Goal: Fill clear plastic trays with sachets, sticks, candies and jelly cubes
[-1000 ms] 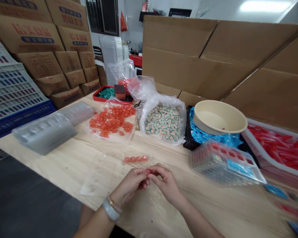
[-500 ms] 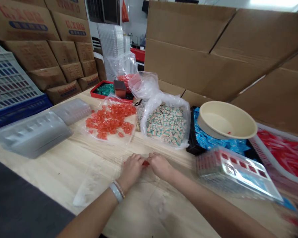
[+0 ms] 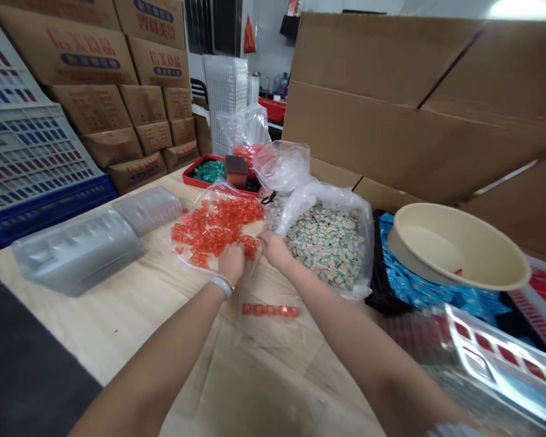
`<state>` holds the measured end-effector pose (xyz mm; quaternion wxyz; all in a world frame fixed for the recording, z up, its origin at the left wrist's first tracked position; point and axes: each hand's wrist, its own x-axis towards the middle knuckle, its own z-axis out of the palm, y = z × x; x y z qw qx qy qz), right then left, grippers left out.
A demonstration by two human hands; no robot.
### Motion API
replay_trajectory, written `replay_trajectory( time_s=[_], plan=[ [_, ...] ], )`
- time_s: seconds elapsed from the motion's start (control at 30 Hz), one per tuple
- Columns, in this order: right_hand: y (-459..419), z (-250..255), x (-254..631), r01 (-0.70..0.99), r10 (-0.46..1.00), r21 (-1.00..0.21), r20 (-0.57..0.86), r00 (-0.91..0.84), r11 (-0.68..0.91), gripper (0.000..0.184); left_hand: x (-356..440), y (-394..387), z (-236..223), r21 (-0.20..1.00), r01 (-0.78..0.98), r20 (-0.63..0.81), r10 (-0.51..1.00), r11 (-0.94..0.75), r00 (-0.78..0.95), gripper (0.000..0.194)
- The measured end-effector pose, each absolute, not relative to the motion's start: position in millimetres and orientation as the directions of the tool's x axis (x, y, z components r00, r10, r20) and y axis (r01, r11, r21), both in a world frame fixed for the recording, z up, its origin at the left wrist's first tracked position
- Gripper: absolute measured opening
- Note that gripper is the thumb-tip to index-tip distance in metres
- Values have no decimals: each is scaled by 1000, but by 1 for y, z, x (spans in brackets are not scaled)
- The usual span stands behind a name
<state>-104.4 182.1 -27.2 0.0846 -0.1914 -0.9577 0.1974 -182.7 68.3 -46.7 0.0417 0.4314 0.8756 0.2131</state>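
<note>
Cardboard cartons [image 3: 91, 57] stacked far left behind pale wooden table [image 3: 95, 321]. Beige bowl [image 3: 455, 246] tilted on blue sachets [image 3: 437, 291], right. Clear plastic bag [image 3: 184, 258] flat on table, under pile of translucent orange-red cubes [image 3: 218, 227]. Left hand [image 3: 231, 264] at pile's near edge, fingers curled down; right hand [image 3: 273, 247] at pile's right edge, half closed. Grip on cubes: cannot tell, either hand. Short row of red cubes [image 3: 270, 310] on table just below, between forearms.

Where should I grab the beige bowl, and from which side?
Take the bowl's near rim, coming from the front, thumb inside. The bowl sits tilted toward you on the blue packets, so that thin edge looks the most exposed and easiest to pinch.
</note>
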Motion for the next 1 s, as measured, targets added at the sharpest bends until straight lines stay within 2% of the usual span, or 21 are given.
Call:
replay_trajectory(
  time_s=[0.13, 0.2, 0.27, 0.3, 0.37, 0.43, 0.5, 0.57, 0.63, 0.7, 0.77, 0.9, 1.0],
  plan=[
    [196, -48, -139, 345, 384, -395, 20, -923, 851, 17, -182, 52, -48, 435, 751, 153, 781, 497, -605, 15],
    [196, -53, -138, 345, 384, -398, 20, -923, 850, 16, -185, 40, -44, 563, 697, 207, 740, 444, -640, 17],
    [191, -50, -130, 344, 395, -403, 49, -917, 848, 19, -186, 30, -37, 793, 509, 174, 676, 335, -716, 16],
    [187, -47, -123, 336, 399, -413, 73, -914, 846, 22, -185, 26, -33, 902, 349, 102, 659, 254, -745, 17],
    [176, -41, -106, 298, 412, -501, 133, -901, 813, 24, -175, 20, -26, 995, -35, -88, 686, 92, -723, 21],
    [161, -37, -82, 234, 458, -663, 185, -869, 711, 24, -156, 18, -22, 938, -346, -231, 743, 0, -627, 21],
    [144, -36, -55, 181, 531, -786, 210, -821, 591, 23, -132, 19, -22, 852, -523, -329, 795, 17, -510, 24],
    [129, -35, -27, 182, 591, -808, 237, -771, 561, 23, -108, 24, -25, 782, -619, -380, 844, 73, -380, 29],
    [119, -32, -3, 218, 624, -773, 274, -732, 595, 25, -88, 32, -28, 736, -670, -370, 886, 96, -279, 27],
    [116, -25, 19, 246, 629, -746, 283, -725, 619, 27, -74, 41, -30, 731, -677, -335, 912, 91, -239, 25],
    [119, -16, 40, 249, 617, -772, 224, -755, 585, 27, -65, 47, -30, 794, -598, -308, 921, 111, -238, 24],
    [124, 1, 82, 243, 554, -927, -47, -831, 286, 23, -49, 47, -28, 979, -134, -190, 936, 157, -296, 16],
    [122, 5, 110, 279, 528, -952, -174, -832, 126, 20, -28, 42, -27, 984, 128, -90, 961, 127, -260, 7]
  ],
)
